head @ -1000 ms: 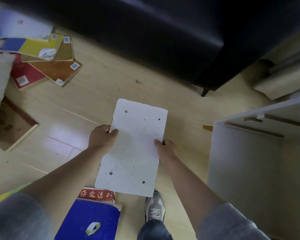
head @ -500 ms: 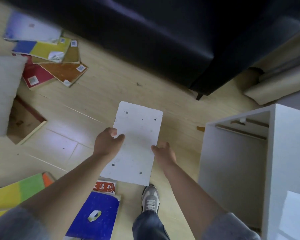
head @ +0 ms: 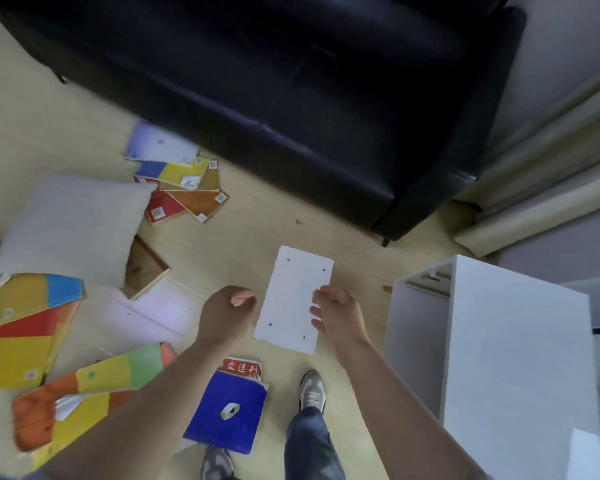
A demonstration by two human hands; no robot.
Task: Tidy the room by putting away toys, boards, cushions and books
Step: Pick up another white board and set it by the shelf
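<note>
A white rectangular board (head: 293, 299) with small dark holes shows below and between my hands, over the wooden floor. My left hand (head: 226, 313) hangs to its left with loosely curled fingers, a gap between it and the board's edge. My right hand (head: 336, 317) is relaxed, and its fingertips overlap the board's right edge; I cannot tell whether they touch it. A grey cushion (head: 70, 226) lies at the left. Books (head: 184, 188) are scattered by the sofa, and a blue book (head: 227, 410) lies by my feet.
A black sofa (head: 291, 81) fills the top of the view. A white open cabinet (head: 516, 358) stands at the right. Colourful boards (head: 25, 327) lie at the lower left, and a brown board (head: 146, 268) pokes out from under the cushion. My shoe (head: 312, 389) is just below the white board.
Both hands gripped the white board's sides before; now the left has let go and the right has loosened. The board looks smaller and farther away. The view has risen and widened.
</note>
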